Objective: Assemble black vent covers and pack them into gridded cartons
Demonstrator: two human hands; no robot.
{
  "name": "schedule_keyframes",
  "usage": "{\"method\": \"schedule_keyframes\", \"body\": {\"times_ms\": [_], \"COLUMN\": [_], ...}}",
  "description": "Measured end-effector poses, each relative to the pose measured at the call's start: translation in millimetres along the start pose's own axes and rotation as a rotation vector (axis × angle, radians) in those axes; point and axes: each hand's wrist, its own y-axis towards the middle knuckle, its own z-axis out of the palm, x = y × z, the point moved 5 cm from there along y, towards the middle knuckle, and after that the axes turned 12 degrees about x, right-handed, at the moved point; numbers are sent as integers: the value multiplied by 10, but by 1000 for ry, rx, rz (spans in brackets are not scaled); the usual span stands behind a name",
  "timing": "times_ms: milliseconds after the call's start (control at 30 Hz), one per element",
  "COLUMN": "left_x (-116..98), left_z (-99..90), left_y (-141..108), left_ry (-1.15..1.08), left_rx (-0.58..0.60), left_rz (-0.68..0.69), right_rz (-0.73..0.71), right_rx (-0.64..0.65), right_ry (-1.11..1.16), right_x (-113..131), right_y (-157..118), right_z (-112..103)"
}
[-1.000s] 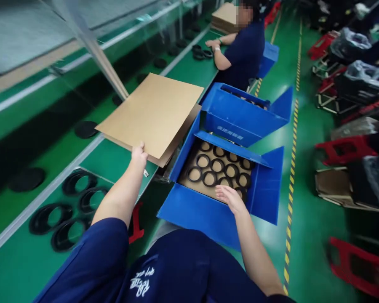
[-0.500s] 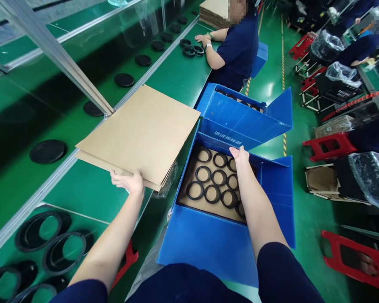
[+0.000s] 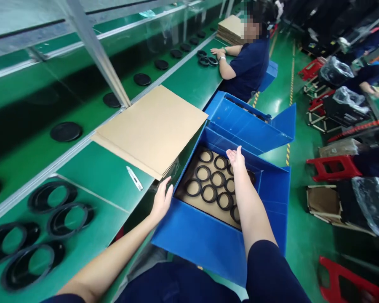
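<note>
A stack of flat cardboard sheets (image 3: 151, 130) lies on the green belt (image 3: 104, 172), its corner leaning over the rim of a blue corrugated plastic box (image 3: 217, 248). Black rubber rings (image 3: 210, 181) sit in rows on a cardboard layer inside that box. My right hand (image 3: 236, 160) hangs open above the rings, palm up, and I cannot tell whether it touches them. My left hand (image 3: 161, 201) is open and empty beside the box's near-left rim. A white utility knife (image 3: 134, 178) lies on the belt near it.
A second blue box (image 3: 249, 122) with folded-out flaps stands just beyond. Large black rings (image 3: 52, 197) and black discs (image 3: 66, 131) lie along the belt. A co-worker (image 3: 248, 69) sits farther along it. Red stools (image 3: 333, 166) and plastic-wrapped bundles (image 3: 374, 206) line the aisle's far side.
My left hand has let go of the cardboard sheets, which now lie on the belt, and it has moved right to the box rim. A utility knife has come into view.
</note>
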Motion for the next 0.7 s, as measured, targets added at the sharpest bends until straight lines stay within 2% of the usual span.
{"method": "schedule_keyframes", "body": {"times_ms": [67,133,200,300,367,433,500,600,700], "left_x": [62,135,224,376,441,487,555,736,1017], "left_z": [-18,-13,32,138,198,212,159,-52,-387], "left_y": [-225,-575,-992,-1679,-2145,-2570,-2919,-3293,-3549], "left_ry": [-73,-126,-93,12,37,45,50,23,-57], "left_rx": [-120,-202,-206,-138,-132,-171,-227,-334,-455], "left_rz": [-52,-73,-99,-192,-239,-267,-299,-358,-425], "right_rz": [69,156,253,402,441,417,379,359,338], "right_rx": [43,119,213,357,465,566,622,613,634], "right_ry": [-57,-121,-197,-323,-412,-460,-453,-330,-200], "right_x": [-146,-367,-661,-1159,-1409,-1528,-1526,-1423,-1407], "right_y": [-228,-497,-747,-1041,-1174,-1246,-1276,-1346,-1595], "right_z": [-27,-102,-256,-659,-985,-1254,-1393,-1290,-825]}}
